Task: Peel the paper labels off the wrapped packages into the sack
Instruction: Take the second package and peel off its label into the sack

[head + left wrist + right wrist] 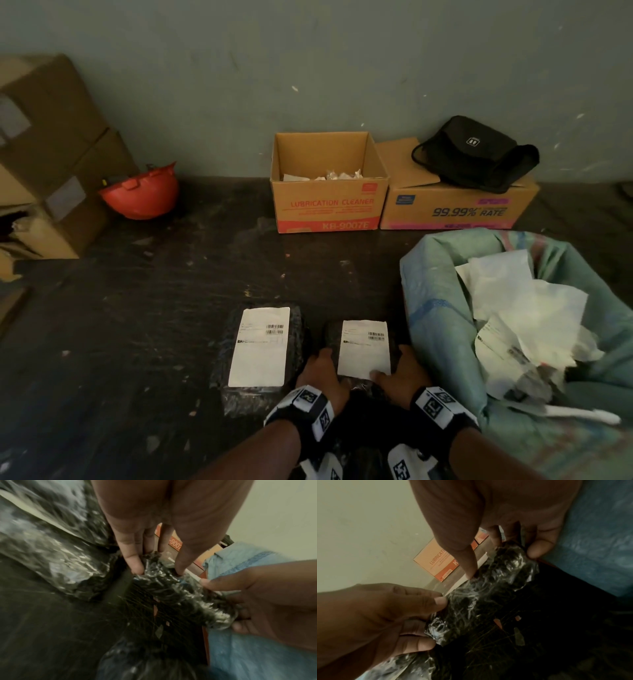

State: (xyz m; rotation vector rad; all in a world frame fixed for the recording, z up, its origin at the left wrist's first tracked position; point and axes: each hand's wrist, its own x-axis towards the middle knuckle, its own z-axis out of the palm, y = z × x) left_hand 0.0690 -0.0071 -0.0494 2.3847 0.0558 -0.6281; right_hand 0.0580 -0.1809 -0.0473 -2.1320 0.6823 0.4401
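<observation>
Both forearms reach forward side by side, each wrist strapped with a marker-printed band, and the two hands hold one black wrapped package (pixel 363 349) between them, low over the dark floor (pixel 154 308). The left hand (pixel 320 371) grips the package's left edge with its fingers (pixel 135 563) curled onto the shiny film, and the right hand (pixel 404 373) grips the right edge, its thumb pressing the near corner of the white paper label (pixel 364 347) that is stuck flat on top. A second wrapped package (pixel 262 353) lies on the floor just beside it to the left, with its own label (pixel 260 346) in place: two packages and two labels in the head view. That view alone shows the pale green sack (pixel 442 308) just to the right, open and holding a heap of peeled papers (pixel 524 315), two cardboard boxes (pixel 329 202) against the wall, a black bag (pixel 476 154) on the right-hand one, a red hard hat (pixel 144 195) and stacked cartons (pixel 51 154) at far left. The wrist views show instead the crinkled wrap, the curled fingers on its edges, and the thin white edge of the label under the right thumb.
</observation>
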